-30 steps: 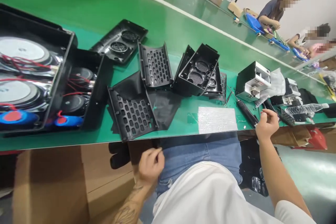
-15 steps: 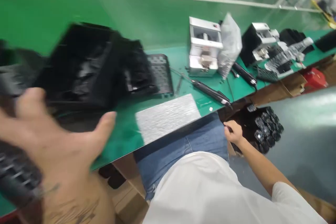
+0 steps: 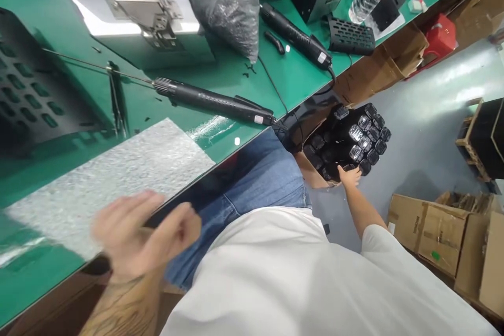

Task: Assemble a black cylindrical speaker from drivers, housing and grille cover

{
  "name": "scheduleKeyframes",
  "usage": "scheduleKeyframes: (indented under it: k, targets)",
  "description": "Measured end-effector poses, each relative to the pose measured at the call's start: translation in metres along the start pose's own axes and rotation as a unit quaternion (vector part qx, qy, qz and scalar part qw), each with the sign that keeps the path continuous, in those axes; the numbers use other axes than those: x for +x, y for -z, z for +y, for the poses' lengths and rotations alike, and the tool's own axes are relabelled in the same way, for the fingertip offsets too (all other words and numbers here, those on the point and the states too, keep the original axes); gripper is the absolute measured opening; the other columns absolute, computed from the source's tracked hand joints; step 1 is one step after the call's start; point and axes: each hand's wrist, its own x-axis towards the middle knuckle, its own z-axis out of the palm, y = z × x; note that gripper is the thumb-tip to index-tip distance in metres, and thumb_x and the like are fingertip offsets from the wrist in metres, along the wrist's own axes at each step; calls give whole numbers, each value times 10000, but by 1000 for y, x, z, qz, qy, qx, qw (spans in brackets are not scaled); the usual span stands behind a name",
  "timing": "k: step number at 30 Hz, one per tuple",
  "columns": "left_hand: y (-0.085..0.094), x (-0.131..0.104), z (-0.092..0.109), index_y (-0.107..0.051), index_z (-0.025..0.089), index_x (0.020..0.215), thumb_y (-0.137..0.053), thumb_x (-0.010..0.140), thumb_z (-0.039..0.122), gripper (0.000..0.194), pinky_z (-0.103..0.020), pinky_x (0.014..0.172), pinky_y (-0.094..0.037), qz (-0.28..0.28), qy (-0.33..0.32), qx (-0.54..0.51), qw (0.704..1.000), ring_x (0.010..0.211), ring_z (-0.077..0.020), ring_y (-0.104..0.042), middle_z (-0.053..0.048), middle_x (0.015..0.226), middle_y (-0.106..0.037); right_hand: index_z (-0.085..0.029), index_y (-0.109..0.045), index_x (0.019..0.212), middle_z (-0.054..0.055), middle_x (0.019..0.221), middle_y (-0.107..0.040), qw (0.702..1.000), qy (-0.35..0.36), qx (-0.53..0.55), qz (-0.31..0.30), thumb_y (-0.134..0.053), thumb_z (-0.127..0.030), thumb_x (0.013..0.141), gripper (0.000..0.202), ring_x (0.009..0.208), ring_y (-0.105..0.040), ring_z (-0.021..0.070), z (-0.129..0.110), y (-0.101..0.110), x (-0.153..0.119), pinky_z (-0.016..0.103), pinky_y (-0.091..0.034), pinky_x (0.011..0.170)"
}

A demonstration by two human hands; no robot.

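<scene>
Below the table's right edge, right hand (image 3: pixel 349 175) reaches into a box of small black parts (image 3: pixel 348 139), fingertips touching them; grip state unclear. Near left, left hand (image 3: pixel 144 233) is blurred at the green table (image 3: pixel 299 76) edge beside a foam sheet (image 3: pixel 118 178), fingers loosely curled, empty. Electric screwdriver (image 3: pixel 214 102) lies just beyond the sheet.

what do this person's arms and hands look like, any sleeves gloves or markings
Both hands are bare, with no gloves, rings or watch in view. The left hand is motion-blurred; dark tattoo markings run along its forearm below the wrist. The right hand leads to a bare, unmarked forearm that ends in a short white sleeve, part of a white T-shirt worn over blue jeans.
</scene>
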Motion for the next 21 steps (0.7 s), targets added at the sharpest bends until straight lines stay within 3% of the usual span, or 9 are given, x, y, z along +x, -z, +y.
scheduleKeyframes:
  k: [2,3,4,7,13,15,17,19,21]
  targets:
    - [-17,-4,6,-695,243,780,-746,734,107,152,-296,687,-569,42,-183,52,981,778,-181,-730,-22,865,-732,-134,-496,1718,176,1678,-312,1000,-1,-16,-21,-779,-479,1196,687,1588,-331,377,7,-4,5,608,-374,1376]
    - [-26,-5,8,-713,239,826,-738,715,88,189,-312,719,-600,54,-225,71,970,822,-197,-758,-40,917,-760,-137,-485,1729,175,1687,-300,999,10,-21,-28,-778,-477,1197,696,1594,-321,376,10,-5,6,604,-366,1382]
    - [-34,-7,10,-730,235,877,-742,714,78,227,-330,762,-630,53,-223,80,970,871,-208,-779,-53,970,-783,-138,-478,1735,175,1692,-292,999,23,-23,-32,-777,-472,1197,701,1594,-323,373,13,-6,8,595,-369,1383]
    - [-53,-15,13,-760,238,935,-772,779,107,204,-366,799,-656,22,-135,38,990,905,-203,-770,-56,1030,-815,-128,-482,1724,179,1670,-320,997,59,-21,-39,-781,-448,1194,687,1555,-379,356,18,-7,6,559,-415,1360]
    - [-73,-36,14,-796,252,960,-793,816,119,195,-412,850,-689,-89,-29,-65,993,936,-229,-797,-63,1050,-852,-111,-508,1667,176,1576,-396,992,120,6,-30,-826,-440,1133,703,1499,-400,350,10,2,-16,551,-396,1349]
    - [-79,-37,18,-796,243,956,-785,823,116,184,-396,852,-688,-126,7,-118,985,927,-226,-805,-63,1029,-856,-88,-510,1662,197,1539,-406,983,180,33,-26,-931,-476,991,883,1482,-381,383,5,24,-22,581,-359,1347]
    - [-87,-37,23,-795,229,971,-766,876,146,129,-379,869,-685,-154,47,-152,975,932,-216,-808,-70,1033,-854,-50,-525,1656,231,1498,-418,960,269,68,-27,-1026,-574,768,1147,1461,-366,429,1,61,-25,618,-323,1340]
    - [-94,-36,29,-795,210,1032,-730,952,192,105,-373,929,-682,-178,93,-195,960,988,-211,-810,-94,1082,-846,-64,-570,1621,227,1494,-429,924,368,103,-33,-995,-809,619,1320,1463,-374,431,-2,109,-29,611,-315,1351]
    - [-101,-35,34,-784,187,1167,-699,1016,266,191,-382,989,-679,-199,140,-244,939,1064,-215,-805,-132,1184,-827,-107,-587,1611,196,1512,-438,884,448,125,-40,-855,-1071,571,1443,1479,-396,408,-6,161,-36,581,-378,1330]
